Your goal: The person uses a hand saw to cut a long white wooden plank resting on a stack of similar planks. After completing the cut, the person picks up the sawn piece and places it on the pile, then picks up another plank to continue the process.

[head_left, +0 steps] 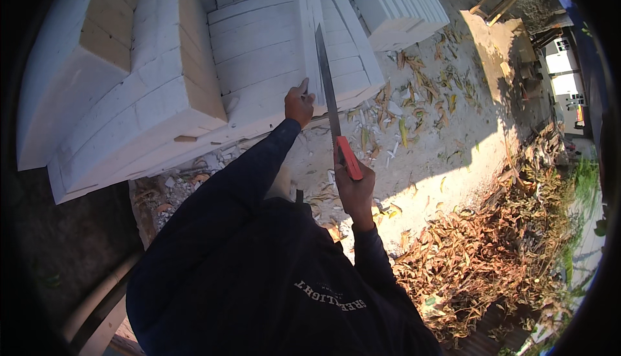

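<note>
We take the narrow white slab (302,26) as our landmark: it rests on the block stack (252,52), its length running away from us. Our right hand (357,191) is wrapped round the red handle (350,157) of the saw (328,84), off the slab's near end and to its right; the blade reaches forward along the slab's right side. How deep the teeth sit, or whether they bite at all, we cannot tell. Our left hand (299,106) is at the slab's near end, most fingers curled and the index finger extended; whether it pinches the slab or only steadies it, we cannot tell.

To saw well here, we should probably line the blade up with the slab's long edge, hold wrist and forearm straight behind the handle, and use long, light strokes, as this chalky-looking material may crumble under force. We want firm pressure so the slab cannot slide, with the left fingers well clear of the teeth. Leaves (403,131) and white fragments (391,153) litter the ground right of the slab, so sure footing matters too.
</note>
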`<state>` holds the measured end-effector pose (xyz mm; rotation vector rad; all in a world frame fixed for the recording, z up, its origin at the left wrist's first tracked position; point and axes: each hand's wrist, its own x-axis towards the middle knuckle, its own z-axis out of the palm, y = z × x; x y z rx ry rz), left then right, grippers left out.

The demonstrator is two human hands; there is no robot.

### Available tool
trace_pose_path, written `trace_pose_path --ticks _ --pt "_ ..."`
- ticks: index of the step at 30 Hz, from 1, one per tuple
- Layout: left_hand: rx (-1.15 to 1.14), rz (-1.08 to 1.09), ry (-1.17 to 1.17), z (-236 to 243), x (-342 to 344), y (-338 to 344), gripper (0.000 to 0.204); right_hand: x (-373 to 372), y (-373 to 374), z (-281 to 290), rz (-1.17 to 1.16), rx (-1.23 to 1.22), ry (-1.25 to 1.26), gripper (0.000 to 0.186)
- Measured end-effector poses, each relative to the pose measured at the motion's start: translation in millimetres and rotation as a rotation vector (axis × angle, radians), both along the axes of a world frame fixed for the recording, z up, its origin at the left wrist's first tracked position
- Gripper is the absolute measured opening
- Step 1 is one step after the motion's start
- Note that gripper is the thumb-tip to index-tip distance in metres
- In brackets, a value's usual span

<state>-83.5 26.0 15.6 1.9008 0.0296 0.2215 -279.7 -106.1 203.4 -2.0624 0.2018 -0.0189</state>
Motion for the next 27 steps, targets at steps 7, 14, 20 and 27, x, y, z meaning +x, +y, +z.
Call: trace_pose_path --ticks 7,14,20,27 --pt "-0.022 -0.001 0.000 -1 -2 -2 0.054 6 7 8 -0.071 0.005 -0.091 0.014" --pt "0.009 0.006 -0.029 -4 -2 -2 0.053 30 4 -10 -0.019 -0.024 -0.036 0.034" --pt "0.013 -0.006 -0.022 -1 -3 -1 0.054 49 2 -7 0.037 -0.061 -0.088 0.038" --pt "0.014 0.000 -0.057 -5 0 -2 0.052 47 16 -2 0.072 -0.424 -0.135 0.042"
